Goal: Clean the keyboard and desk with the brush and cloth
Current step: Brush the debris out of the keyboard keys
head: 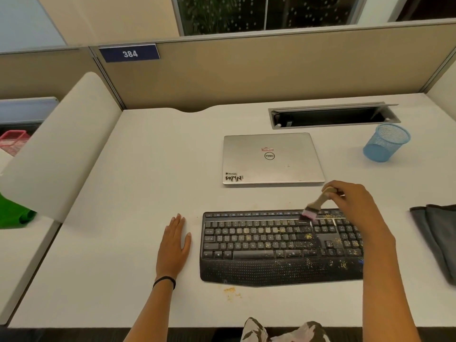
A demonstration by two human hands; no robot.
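Note:
A black keyboard (259, 245) lies on the white desk (148, 169), speckled with yellow crumbs, mostly on its right half. My right hand (355, 201) grips the wooden handle of a small brush (314, 208). The brush's pink bristles touch the top row of keys. Flat on the desk just left of the keyboard rests my left hand (174, 245), fingers straight, a black band on the wrist. A folded grey cloth (436, 233) lies at the right edge of the desk. My right forearm hides the keyboard's right end.
A shut silver laptop (271, 159) lies behind the keyboard. A blue mesh cup (385, 143) stands at the back right, in front of an open cable tray (333, 116). Yellow crumbs (230, 291) lie on the desk below the keyboard. Partition walls enclose the desk.

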